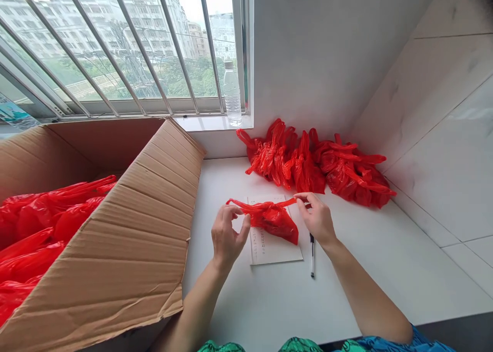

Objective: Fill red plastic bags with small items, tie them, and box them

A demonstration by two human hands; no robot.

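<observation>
A small red plastic bag [275, 219] with something bulky inside rests over a sheet of paper [276, 254] on the white tabletop. Its two handles are stretched out to either side. With thumb and fingertips, my right hand [318, 218] pinches the end of the right handle. My left hand [228, 236] is curled at the left handle, whose tip sticks out behind the fingers; the thumb tip meets the bag's edge. The bag hides much of the paper, which bears columns of handwritten marks. Beside the paper, below my right hand, lies a black-capped clear pen [312, 257].
To the left stands a large open cardboard box [142, 229] holding several red bags [34, 218], its flap leaning over the table. More tied red bags [308, 162] are heaped against the back wall. A clear bottle [232, 95] stands on the sill by the barred window [134, 49].
</observation>
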